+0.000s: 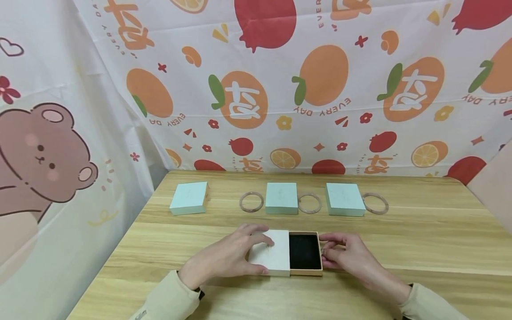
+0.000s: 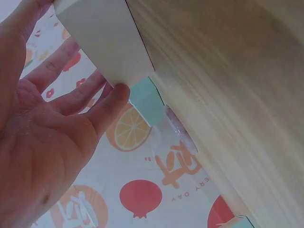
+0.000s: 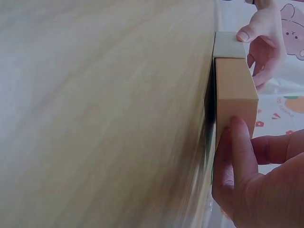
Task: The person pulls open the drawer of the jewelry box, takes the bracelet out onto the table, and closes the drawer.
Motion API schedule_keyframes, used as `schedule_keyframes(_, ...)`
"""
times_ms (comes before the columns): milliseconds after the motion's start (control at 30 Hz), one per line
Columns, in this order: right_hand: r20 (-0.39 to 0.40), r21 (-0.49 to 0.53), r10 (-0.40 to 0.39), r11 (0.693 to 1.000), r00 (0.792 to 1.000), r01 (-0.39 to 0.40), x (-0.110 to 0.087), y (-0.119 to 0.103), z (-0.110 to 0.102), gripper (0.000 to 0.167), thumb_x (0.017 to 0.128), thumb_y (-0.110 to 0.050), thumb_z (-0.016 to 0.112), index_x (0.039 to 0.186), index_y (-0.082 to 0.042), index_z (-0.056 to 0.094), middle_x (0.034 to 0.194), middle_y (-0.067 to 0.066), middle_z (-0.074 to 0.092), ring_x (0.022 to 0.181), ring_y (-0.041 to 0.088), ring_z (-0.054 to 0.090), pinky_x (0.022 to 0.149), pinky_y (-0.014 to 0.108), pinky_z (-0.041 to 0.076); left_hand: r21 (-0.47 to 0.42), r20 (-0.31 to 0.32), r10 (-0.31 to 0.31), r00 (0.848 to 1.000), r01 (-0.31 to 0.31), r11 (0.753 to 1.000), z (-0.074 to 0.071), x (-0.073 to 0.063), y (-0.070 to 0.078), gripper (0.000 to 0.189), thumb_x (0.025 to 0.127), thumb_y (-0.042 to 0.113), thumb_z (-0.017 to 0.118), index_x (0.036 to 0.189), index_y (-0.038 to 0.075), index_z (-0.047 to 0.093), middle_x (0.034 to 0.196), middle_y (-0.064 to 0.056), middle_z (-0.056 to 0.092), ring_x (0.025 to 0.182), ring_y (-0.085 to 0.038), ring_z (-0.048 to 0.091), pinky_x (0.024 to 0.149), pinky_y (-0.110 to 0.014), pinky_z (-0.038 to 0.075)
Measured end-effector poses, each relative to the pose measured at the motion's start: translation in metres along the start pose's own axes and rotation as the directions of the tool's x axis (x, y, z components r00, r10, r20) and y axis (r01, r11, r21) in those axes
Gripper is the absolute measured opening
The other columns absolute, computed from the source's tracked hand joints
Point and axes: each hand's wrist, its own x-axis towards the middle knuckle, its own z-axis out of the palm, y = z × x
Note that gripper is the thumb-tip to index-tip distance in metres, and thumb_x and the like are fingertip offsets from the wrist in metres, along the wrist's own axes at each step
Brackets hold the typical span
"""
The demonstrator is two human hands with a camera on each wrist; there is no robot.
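In the head view a small gift box has a white sleeve (image 1: 276, 258) and a tan drawer (image 1: 306, 272) standing partly out to the right. Black padding (image 1: 305, 252) lines the exposed drawer. My left hand (image 1: 236, 253) grips the sleeve, thumb at its near edge and fingers across its top and far edge. My right hand (image 1: 348, 255) is at the drawer's right end, fingers curled and thumb close to them. In the right wrist view a fingertip (image 3: 237, 124) touches the drawer's end face; whatever lies between thumb and fingers is mostly hidden.
Behind the hands stand three pale green boxes, at left (image 1: 189, 198), middle (image 1: 282, 198) and right (image 1: 345, 199). Three translucent bangles lie near them: one apart (image 1: 241, 205), two beside the boxes (image 1: 320, 205) (image 1: 387, 206). A printed curtain (image 1: 280, 138) hangs behind the wooden table (image 1: 420, 249).
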Motion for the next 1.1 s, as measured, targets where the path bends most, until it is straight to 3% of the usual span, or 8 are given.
schedule_keyframes(367, 0.027, -0.045, -0.029, 0.999, 0.999, 0.03, 0.005, -0.001, 0.009, 0.046, 0.096, 0.004, 0.06, 0.14, 0.012, 0.053, 0.101, 0.012, 0.064, 0.085, 0.015, 0.07, 0.074, 0.028, 0.062, 0.009, 0.006, -0.011, 1.0, 0.011, 1.0, -0.001, 0.001, 0.001, 0.05, 0.085, 0.041, 0.083, 0.129, 0.022, 0.067, 0.154, -0.01, 0.05, 0.145, -0.03, 0.044, 0.112, -0.05, 0.047)
schedule_keyframes(1100, 0.068, -0.029, -0.033, 0.999, 0.997, 0.035, 0.009, -0.003, 0.018, 0.044, 0.097, 0.002, 0.06, 0.139, 0.013, 0.054, 0.104, 0.016, 0.069, 0.083, 0.014, 0.07, 0.075, 0.028, 0.062, 0.002, 0.001, -0.011, 1.0, 0.011, 1.0, -0.001, 0.001, 0.001, 0.051, 0.083, 0.04, 0.084, 0.127, 0.021, 0.068, 0.152, -0.01, 0.052, 0.143, -0.029, 0.045, 0.112, -0.05, 0.047)
